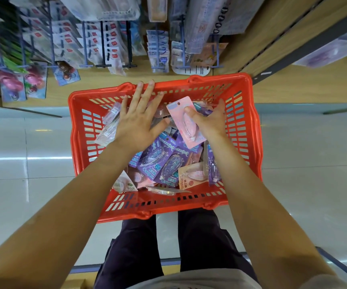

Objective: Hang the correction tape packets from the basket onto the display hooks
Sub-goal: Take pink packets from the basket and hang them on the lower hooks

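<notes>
Nearest the camera, the person's dark trousers [189,243] stand on a pale tiled floor [22,184]. Directly ahead, a red basket [254,142] sits at the foot of the display, its far rim against the wooden shelf base [293,88].

Inside the basket lies a loose pile of packets [164,163]: purple ones at the centre, pink ones at the near edge and right, clear-fronted ones at the left wall.

Both forearms reach into the basket. The left hand [136,119] is flat, palm down, fingers straight and spread over the far left part of the pile; its fingertips reach the far rim. It grips nothing.

The right hand [209,119] grips a pink packet [186,122]: the thumb presses on the front face and the fingers curl behind the card. The packet is tilted, raised above the pile at the far right of the basket.

Beyond the basket, hooks [103,49] project from the display, loaded with rows of hanging packets. Pink and red keyrings [22,80] hang at the far left.
</notes>
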### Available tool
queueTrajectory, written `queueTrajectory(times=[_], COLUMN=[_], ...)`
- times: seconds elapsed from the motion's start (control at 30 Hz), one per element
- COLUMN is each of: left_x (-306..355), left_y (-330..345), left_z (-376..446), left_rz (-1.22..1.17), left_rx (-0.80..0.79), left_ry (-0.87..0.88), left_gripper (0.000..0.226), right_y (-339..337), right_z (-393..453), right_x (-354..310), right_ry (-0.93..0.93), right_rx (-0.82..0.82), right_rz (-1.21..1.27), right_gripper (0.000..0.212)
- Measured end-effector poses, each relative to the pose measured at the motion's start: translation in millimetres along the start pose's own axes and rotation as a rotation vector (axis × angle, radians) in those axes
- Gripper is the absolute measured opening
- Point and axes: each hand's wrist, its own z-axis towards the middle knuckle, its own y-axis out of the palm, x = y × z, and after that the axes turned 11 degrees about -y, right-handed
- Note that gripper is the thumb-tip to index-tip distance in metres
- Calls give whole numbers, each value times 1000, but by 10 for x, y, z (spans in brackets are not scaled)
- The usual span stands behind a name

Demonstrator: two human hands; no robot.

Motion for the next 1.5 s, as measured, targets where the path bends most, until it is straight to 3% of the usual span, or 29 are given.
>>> queueTrajectory(times=[0.13,0.37,0.6,0.77,0.97,1.13,1.4,1.5], left_x=[9,23,38,15,33,42,42,77], left_y=[-8,-20,-12,-10,-1,-1,11,-45], left_z=[-8,-10,-23,-14,-15,-12,-23,-22], left_rz=[-8,-34,-69,-90,-100,-115,-126,-144], left_rx=[-9,-20,-19,-11,-12,-12,-2,-25], left_ry=[-8,-11,-10,-10,-17,-28,-22,-33], left_gripper=[81,82,83,80,78,79,78,81], right_y=[30,83,147,192,141,110,41,13], right_z=[-165,-215,-345,-385,-303,-232,-128,-262], right_x=[96,87,158,174,119,20,-25,-38], right_ry=[56,-33,-57,-96,-8,68,95,47], right_rx=[-29,-121,-24,43,-126,-87,-210,-202], right_rz=[68,202,244,197,186,247,256,246], right_gripper=[103,77,82,74,103,80,92,87])
